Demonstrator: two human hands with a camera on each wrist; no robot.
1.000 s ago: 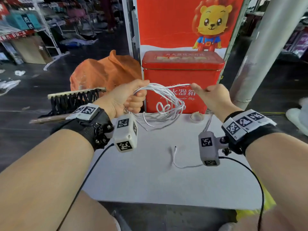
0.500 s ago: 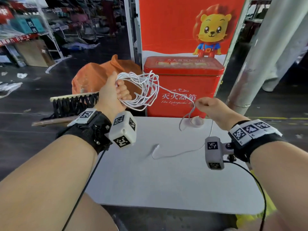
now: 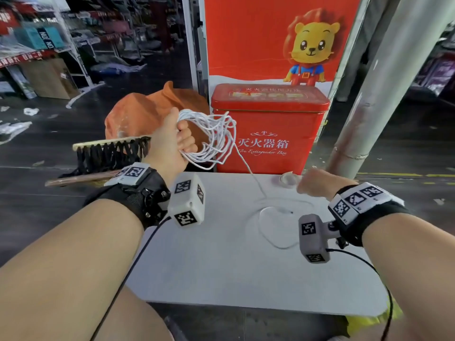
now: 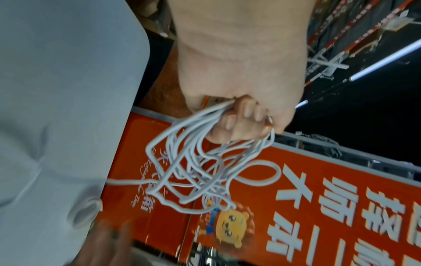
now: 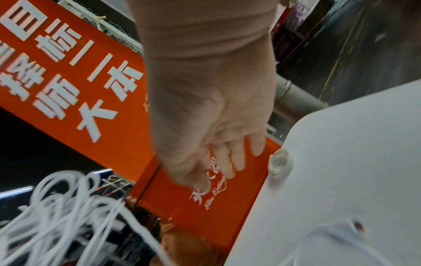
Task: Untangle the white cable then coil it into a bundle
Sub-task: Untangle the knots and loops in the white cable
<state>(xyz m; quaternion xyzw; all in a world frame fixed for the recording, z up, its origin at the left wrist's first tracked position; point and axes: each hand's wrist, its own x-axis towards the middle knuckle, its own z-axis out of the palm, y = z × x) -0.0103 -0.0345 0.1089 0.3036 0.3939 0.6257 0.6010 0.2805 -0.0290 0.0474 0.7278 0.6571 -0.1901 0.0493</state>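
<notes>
My left hand [image 3: 181,141] is raised above the table's far left corner and grips a loose bundle of white cable [image 3: 214,136] loops in its fist; the left wrist view shows the fingers [image 4: 239,118] curled round the strands [image 4: 200,171]. One strand runs down from the bundle to the white table [image 3: 221,267], where the cable's tail [image 3: 268,227] lies in a slack loop. My right hand [image 3: 316,184] hovers low over the table's far right, fingers relaxed, holding nothing in the right wrist view [image 5: 227,158]. The bundle [image 5: 56,216] shows blurred at that view's lower left.
A red fire-extinguisher box [image 3: 268,134] stands just behind the table, with a red lion poster above it. A small roll of clear tape [image 3: 288,179] sits at the table's back edge. A grey pillar [image 3: 384,94] rises at the right; an orange bag [image 3: 138,116] and a black-bristled brush [image 3: 110,151] lie at the left.
My right hand has let go of the strand and dropped toward the table. The tail has fallen into a loop on the table. My left hand stays raised with the bundle.
</notes>
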